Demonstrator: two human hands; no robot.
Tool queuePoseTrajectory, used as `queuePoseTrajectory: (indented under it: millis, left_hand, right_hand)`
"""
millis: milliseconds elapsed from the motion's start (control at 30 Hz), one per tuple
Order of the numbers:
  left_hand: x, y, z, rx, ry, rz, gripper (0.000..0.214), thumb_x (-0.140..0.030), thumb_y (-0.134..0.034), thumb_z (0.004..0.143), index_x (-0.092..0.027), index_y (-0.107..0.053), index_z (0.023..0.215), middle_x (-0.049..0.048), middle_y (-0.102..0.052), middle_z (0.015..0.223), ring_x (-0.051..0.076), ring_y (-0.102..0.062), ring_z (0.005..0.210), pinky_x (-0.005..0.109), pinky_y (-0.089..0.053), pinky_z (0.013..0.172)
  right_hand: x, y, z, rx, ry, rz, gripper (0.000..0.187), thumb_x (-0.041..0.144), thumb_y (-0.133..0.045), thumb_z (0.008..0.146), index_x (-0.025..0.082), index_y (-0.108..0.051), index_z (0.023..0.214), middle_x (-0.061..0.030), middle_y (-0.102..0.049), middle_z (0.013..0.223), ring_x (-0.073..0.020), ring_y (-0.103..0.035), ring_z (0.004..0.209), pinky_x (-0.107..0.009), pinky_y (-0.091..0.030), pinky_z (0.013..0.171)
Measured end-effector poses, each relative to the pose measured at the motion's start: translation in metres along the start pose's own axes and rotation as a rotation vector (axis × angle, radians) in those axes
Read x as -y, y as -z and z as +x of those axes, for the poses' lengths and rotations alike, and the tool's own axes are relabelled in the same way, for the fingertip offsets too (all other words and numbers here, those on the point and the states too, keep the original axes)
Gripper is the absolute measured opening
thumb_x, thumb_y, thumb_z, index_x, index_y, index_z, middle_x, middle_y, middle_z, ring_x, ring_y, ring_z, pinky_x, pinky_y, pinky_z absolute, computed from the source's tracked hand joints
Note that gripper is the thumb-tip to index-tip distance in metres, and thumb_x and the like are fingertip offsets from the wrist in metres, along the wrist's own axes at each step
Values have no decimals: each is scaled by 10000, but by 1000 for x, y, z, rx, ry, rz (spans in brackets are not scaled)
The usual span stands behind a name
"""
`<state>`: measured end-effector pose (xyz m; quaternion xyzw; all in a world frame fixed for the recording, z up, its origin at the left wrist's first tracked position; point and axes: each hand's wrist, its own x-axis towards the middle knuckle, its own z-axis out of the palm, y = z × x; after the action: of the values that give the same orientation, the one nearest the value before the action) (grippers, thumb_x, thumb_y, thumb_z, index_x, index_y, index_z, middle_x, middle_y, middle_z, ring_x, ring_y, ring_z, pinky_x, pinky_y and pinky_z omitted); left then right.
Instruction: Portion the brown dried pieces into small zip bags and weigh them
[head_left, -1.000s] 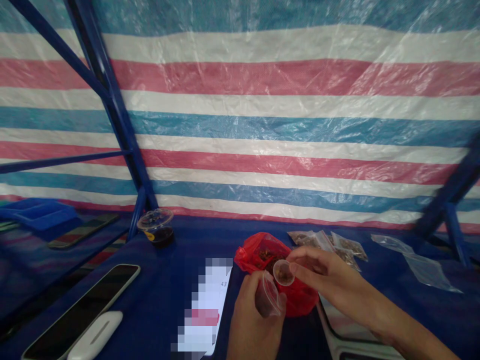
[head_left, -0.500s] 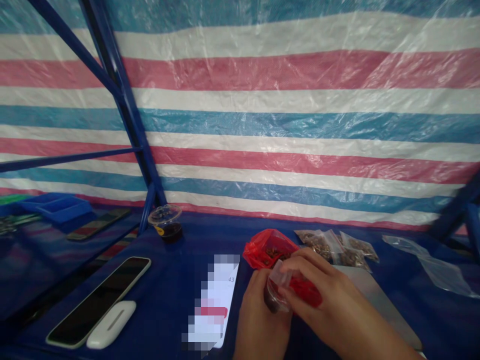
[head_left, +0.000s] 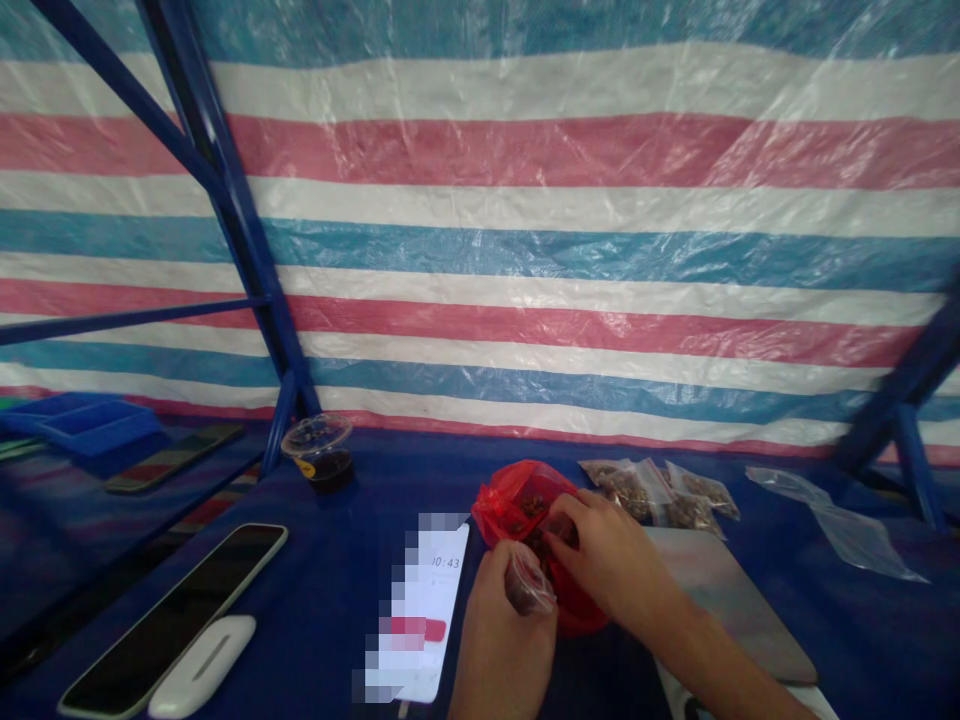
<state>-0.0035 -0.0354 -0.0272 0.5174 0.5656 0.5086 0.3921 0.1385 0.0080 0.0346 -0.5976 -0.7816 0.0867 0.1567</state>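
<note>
My left hand (head_left: pixel 499 640) is closed round a small clear plastic bag (head_left: pixel 527 588) with dark brown bits in it, held low at the front of the blue table. My right hand (head_left: pixel 607 565) reaches into the open red plastic bag (head_left: pixel 517 500) of brown pieces, fingers pinched; what they grip is hidden. The red bag sits right behind the small clear bag, touching both hands.
Several small filled clear bags (head_left: pixel 656 492) lie behind my right hand, an empty clear bag (head_left: pixel 840 525) further right. A grey flat tray (head_left: pixel 739 610), a phone with a lit screen (head_left: pixel 424 620), a dark phone (head_left: pixel 176 615), a white device (head_left: pixel 199 665), a lidded cup (head_left: pixel 319 450) and blue trays (head_left: pixel 79 425) surround them.
My right hand held a small round cup over the clear bag, tipped it there, and has now moved back into the red bag. My left hand kept hold of the clear bag.
</note>
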Motion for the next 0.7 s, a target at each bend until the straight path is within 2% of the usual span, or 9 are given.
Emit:
queuePoseTrajectory:
  millis: [100, 167, 333, 467, 567, 700]
  left_hand:
    - [-2, 0, 2, 34, -10, 5, 224, -46, -521, 700, -244, -605, 764, -33, -616, 733, 175, -603, 708, 271, -452, 658]
    - [-2, 0, 3, 10, -5, -23, 215, -56, -512, 698, -242, -600, 758, -35, -603, 716, 168, -588, 686, 267, -444, 646]
    - [-1, 0, 4, -4, -24, -74, 165, -111, -574, 710, -246, -613, 797, -31, -599, 728, 176, -586, 693, 270, -456, 651]
    - [-1, 0, 4, 36, -75, -5, 79, -181, -630, 809, -244, -617, 855, -8, -650, 808, 196, -617, 745, 290, -473, 690]
    - [-3, -2, 2, 50, -70, 13, 41, -237, -653, 856, -239, -627, 888, 10, -674, 838, 209, -629, 763, 297, -468, 685]
    - [-8, -6, -1, 40, -72, -52, 117, -342, -666, 901, -229, -639, 887, 30, -700, 854, 220, -652, 773, 312, -491, 707]
  right_hand:
    - [1, -2, 1, 27, -20, 156, 70, 204, -683, 928, 224, -749, 923, -66, -803, 1027, -239, -742, 939, -310, -475, 776]
    - [-3, -4, 2, 20, -24, 218, 85, 195, -671, 919, 227, -749, 903, -51, -811, 977, -229, -742, 901, -305, -463, 749]
    - [-24, -7, 5, -29, -68, 408, 151, 285, -620, 934, 212, -743, 886, -54, -810, 891, -229, -732, 809, -332, -495, 748]
    - [-32, 11, -1, -14, -42, 641, 232, 418, -638, 920, 212, -741, 895, -65, -816, 924, -240, -750, 860, -340, -545, 796]
    - [-23, 31, -13, -35, 8, 718, 269, 496, -661, 905, 240, -744, 920, -46, -809, 934, -238, -747, 867, -335, -561, 797]
    - [-2, 40, -30, -68, 64, 660, 106, 371, -673, 914, 287, -736, 920, -7, -792, 951, -216, -736, 870, -324, -564, 815]
